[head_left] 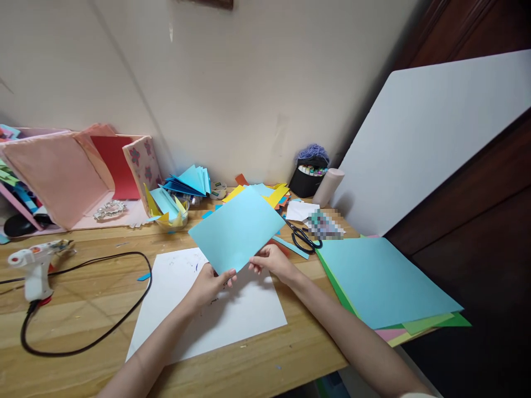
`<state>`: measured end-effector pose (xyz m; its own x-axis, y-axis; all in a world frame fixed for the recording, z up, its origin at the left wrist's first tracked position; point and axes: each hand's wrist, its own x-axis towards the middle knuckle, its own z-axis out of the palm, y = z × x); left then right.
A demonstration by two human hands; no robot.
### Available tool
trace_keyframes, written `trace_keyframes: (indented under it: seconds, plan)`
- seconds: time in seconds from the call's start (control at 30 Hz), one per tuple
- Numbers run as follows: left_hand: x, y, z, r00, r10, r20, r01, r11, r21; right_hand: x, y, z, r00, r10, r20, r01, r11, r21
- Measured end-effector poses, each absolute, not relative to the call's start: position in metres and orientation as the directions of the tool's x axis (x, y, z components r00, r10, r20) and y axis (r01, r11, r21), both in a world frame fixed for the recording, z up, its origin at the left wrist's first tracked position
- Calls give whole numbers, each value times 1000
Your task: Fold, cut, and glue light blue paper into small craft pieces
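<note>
A light blue sheet of paper is held up at a tilt between my two hands. My left hand pinches its lower corner, thumb on top and fingers partly hidden beneath. Along the lower right edge my right hand grips the same sheet between thumb and fingers. Below both hands a large white sheet, marked with a few dark spots, lies flat on the wooden table. Black-handled scissors rest just right of the held sheet, beside a narrow blue paper strip.
A white glue gun with a looping black cord stands at left. Stacked coloured paper overhangs the right edge. Behind are a pink box, a bowl of paper scraps, fanned blue paper and a black marker holder.
</note>
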<state>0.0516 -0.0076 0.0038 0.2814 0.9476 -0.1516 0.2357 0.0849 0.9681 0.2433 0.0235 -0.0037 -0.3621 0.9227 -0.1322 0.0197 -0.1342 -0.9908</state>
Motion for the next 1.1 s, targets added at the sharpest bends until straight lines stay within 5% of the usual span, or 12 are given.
trace_keyframes:
  seconds: [0.4, 0.93, 1.1]
  plan:
    - [43, -1, 4, 322, 931, -174, 276, 84, 958, 275, 48, -8, -99, 983, -157, 0, -157, -988]
    - [26, 1, 14, 391, 847, -359, 316, 243, 917, 308, 66, -16, 70, 994, -80, 27, -82, -996]
    - [9, -2, 16, 489, 759, -430, 320, 302, 898, 326, 71, -15, 247, 968, -40, 43, -52, -998]
